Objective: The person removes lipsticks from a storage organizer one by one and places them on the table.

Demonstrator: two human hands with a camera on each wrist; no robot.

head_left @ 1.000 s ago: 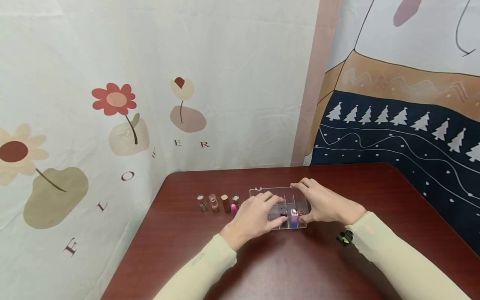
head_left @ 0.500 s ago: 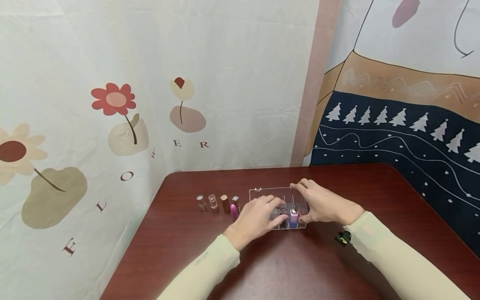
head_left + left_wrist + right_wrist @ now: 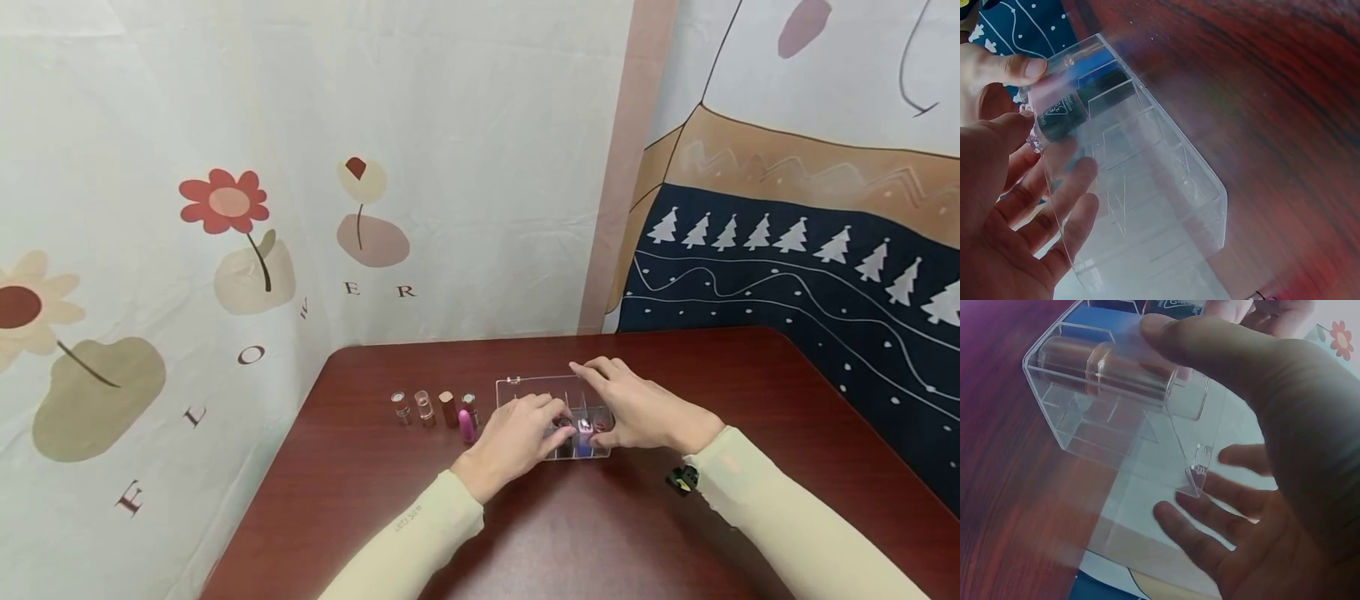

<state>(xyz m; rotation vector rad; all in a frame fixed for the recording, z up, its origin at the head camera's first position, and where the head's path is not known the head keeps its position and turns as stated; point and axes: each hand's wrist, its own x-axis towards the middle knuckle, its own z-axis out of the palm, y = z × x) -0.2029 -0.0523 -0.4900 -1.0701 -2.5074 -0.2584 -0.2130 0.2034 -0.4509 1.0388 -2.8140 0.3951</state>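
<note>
A clear divided organizer stands on the table under both hands. My left hand reaches over it, thumb and forefinger pinching the top end of a black lipstick tube in one compartment. The other left fingers spread behind the clear wall in the left wrist view. My right hand holds the organizer at its right end, thumb in front and fingers at the back. Beside the black tube is a pink-and-blue lipstick; a copper-coloured tube lies in the end compartment in the right wrist view.
Left of the organizer stand a silver-topped tube, a clear-topped tube, a brown tube and another silver-topped tube. A magenta tube is in front of the last. Printed cloth hangs behind the table.
My left hand has shifted slightly right, with thumb and forefinger drawing together at the black tube. More of the magenta tube shows now. My right hand keeps its place on the organizer.
</note>
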